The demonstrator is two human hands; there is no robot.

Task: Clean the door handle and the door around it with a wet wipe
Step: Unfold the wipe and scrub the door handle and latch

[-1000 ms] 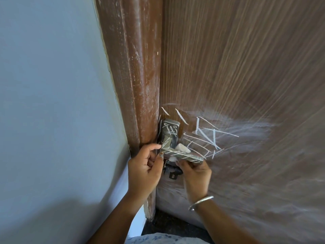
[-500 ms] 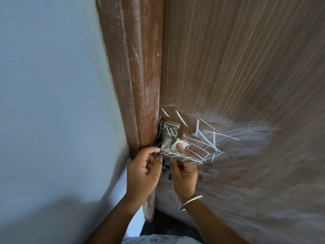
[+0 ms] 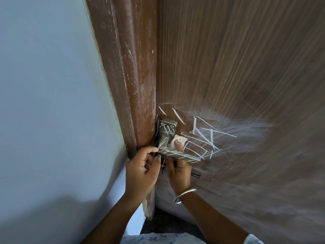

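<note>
A metal lever door handle [image 3: 179,155] with its square plate [image 3: 167,128] sits at the left edge of a brown wood-grain door [image 3: 237,67]. White chalk strokes [image 3: 204,136] cross the handle and the door beside it. My right hand [image 3: 178,170] reaches up from under the lever, and its finger presses a small white wet wipe [image 3: 176,140] against the door just behind the lever's neck. My left hand [image 3: 142,170] pinches the lever's near end between thumb and fingers.
A reddish-brown door frame [image 3: 133,76] runs down beside the handle, with a pale blue wall [image 3: 52,103] to its left. A dark key or latch part [image 3: 163,169] shows under the handle. A whitish smear covers the door's lower right [image 3: 246,173].
My right hand has moved up and left under the lever, bringing the wipe up behind the handle's neck. My left hand has stayed at the lever's end.
</note>
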